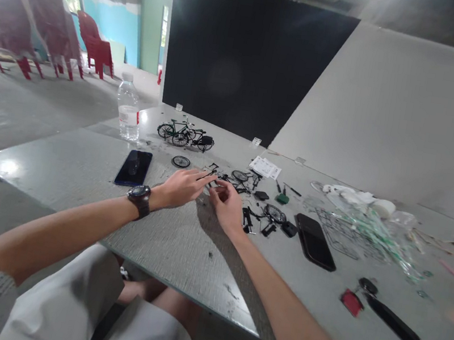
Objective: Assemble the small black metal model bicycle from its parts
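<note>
My left hand, below a watch on the wrist, has its fingers drawn together over the table. Its fingertips meet those of my right hand, which is closed in a pinch. Between them is a small dark model bicycle part, mostly hidden by the fingers. Just beyond lie a loose spoked wheel and another wheel among black parts. To the right of my right hand are a black wheel assembly, a green piece and several small black pieces. Assembled miniature bicycles stand farther back.
A phone and a water bottle are on the left. Another phone, clear plastic wrapping and a key fob with a black handle lie right. A black panel rises behind the table.
</note>
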`<state>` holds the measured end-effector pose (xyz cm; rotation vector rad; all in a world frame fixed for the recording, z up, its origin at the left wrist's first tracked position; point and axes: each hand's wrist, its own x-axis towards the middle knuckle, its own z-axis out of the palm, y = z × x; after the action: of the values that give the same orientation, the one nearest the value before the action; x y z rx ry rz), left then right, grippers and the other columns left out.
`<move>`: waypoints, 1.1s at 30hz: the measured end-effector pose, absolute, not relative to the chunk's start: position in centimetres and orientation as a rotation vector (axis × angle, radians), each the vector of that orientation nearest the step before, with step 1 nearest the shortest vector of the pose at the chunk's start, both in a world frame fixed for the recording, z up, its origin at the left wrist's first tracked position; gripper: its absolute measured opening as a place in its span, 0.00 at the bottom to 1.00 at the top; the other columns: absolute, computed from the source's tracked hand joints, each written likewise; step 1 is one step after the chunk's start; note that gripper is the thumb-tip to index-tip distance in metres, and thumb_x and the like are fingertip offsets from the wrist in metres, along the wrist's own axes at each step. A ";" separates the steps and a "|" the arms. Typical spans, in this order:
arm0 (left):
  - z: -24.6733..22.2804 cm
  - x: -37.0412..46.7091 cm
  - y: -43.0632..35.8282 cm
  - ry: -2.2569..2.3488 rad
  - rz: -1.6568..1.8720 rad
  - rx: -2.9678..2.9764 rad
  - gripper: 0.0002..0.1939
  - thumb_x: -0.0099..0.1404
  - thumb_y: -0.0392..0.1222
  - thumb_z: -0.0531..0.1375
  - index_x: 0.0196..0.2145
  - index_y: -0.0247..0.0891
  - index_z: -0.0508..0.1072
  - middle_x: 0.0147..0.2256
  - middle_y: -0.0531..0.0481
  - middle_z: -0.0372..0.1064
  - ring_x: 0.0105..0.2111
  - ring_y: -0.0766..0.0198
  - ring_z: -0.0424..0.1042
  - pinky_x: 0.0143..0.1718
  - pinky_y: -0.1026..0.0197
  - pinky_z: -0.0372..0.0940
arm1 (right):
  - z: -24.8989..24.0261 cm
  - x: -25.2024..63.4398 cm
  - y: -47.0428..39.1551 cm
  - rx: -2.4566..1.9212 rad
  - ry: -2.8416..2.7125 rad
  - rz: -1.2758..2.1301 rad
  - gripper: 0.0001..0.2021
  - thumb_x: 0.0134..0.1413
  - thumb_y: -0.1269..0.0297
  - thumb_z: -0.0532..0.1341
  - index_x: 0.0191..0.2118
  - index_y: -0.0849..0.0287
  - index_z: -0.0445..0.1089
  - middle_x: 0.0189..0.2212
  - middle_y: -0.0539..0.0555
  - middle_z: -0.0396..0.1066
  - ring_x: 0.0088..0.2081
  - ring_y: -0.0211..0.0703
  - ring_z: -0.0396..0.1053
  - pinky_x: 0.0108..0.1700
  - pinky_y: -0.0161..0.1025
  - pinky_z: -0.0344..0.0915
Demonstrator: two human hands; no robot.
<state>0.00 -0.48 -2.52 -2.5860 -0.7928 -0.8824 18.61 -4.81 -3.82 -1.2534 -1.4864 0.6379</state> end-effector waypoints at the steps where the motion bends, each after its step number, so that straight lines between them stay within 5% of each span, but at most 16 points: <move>1: -2.4 0.0 -0.6 -0.789 -0.871 -2.590 0.23 0.72 0.34 0.54 0.63 0.36 0.63 0.55 0.38 0.73 0.50 0.54 0.75 0.47 0.55 0.72 | -3.8 18.6 -4.8 -1.251 -1.487 0.630 0.19 0.55 0.51 0.65 0.47 0.57 0.70 0.33 0.54 0.75 0.30 0.43 0.70 0.33 0.39 0.65; 11: -2.4 0.1 -0.9 -0.763 -0.865 -2.598 0.22 0.72 0.34 0.54 0.62 0.33 0.64 0.55 0.37 0.72 0.50 0.53 0.75 0.48 0.54 0.72 | -3.6 18.5 -5.0 -1.241 -1.403 0.759 0.22 0.51 0.53 0.65 0.49 0.58 0.68 0.26 0.49 0.71 0.23 0.40 0.64 0.25 0.37 0.59; 23: -2.3 0.2 -0.9 -0.758 -0.799 -2.620 0.22 0.73 0.34 0.53 0.63 0.32 0.63 0.56 0.36 0.71 0.51 0.53 0.75 0.51 0.52 0.71 | -3.1 18.6 -5.2 -1.296 -1.472 0.722 0.20 0.55 0.51 0.63 0.48 0.59 0.71 0.23 0.49 0.68 0.23 0.43 0.65 0.27 0.40 0.60; 33: -2.7 0.2 -0.7 -0.733 -0.831 -2.622 0.22 0.73 0.34 0.53 0.62 0.32 0.63 0.57 0.36 0.71 0.52 0.53 0.75 0.52 0.52 0.70 | -3.9 18.6 -5.0 -1.227 -1.381 0.839 0.19 0.56 0.54 0.62 0.48 0.52 0.57 0.28 0.47 0.69 0.27 0.44 0.71 0.28 0.39 0.63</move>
<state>0.16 -0.67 -2.66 -2.6221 -0.7334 -0.8314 18.62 -4.99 -3.86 -1.2269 -1.3811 0.8386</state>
